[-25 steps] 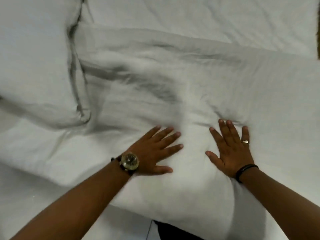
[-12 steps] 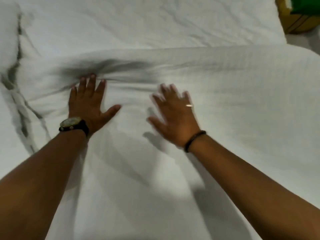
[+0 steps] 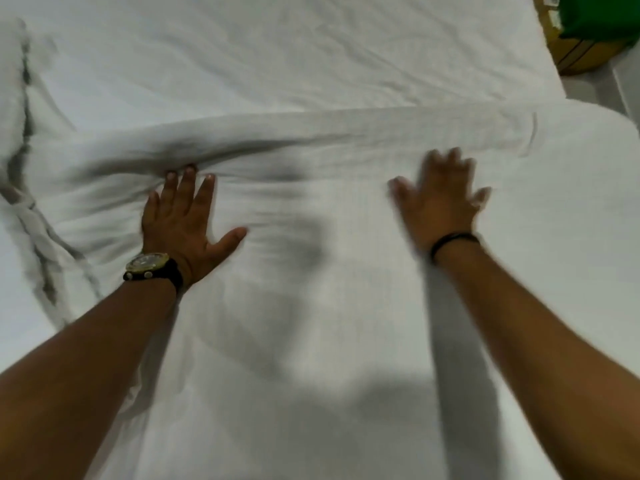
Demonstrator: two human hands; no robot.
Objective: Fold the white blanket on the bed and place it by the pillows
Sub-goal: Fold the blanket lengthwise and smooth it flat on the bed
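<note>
The white blanket [image 3: 311, 341] lies folded across the bed, thick, with its far fold edge running left to right. My left hand [image 3: 183, 223], with a watch on the wrist, presses flat on the blanket near that far edge, fingers spread. My right hand [image 3: 440, 199], with a black band on the wrist, lies flat on the blanket further right, blurred by motion, fingers apart. Neither hand grips the cloth. A white pillow [image 3: 10, 98] shows at the far left edge.
The white bed sheet [image 3: 277, 57] stretches beyond the blanket. At the top right, past the bed's edge, stands a yellow-brown object [image 3: 581, 53] with something green [image 3: 599, 15] on it. The blanket's rumpled left end [image 3: 41, 244] lies beside the pillow.
Both hands moved forward from the near part of the blanket to its far edge. Since half a second ago my right hand has slid to the right across the blanket; the left stays put.
</note>
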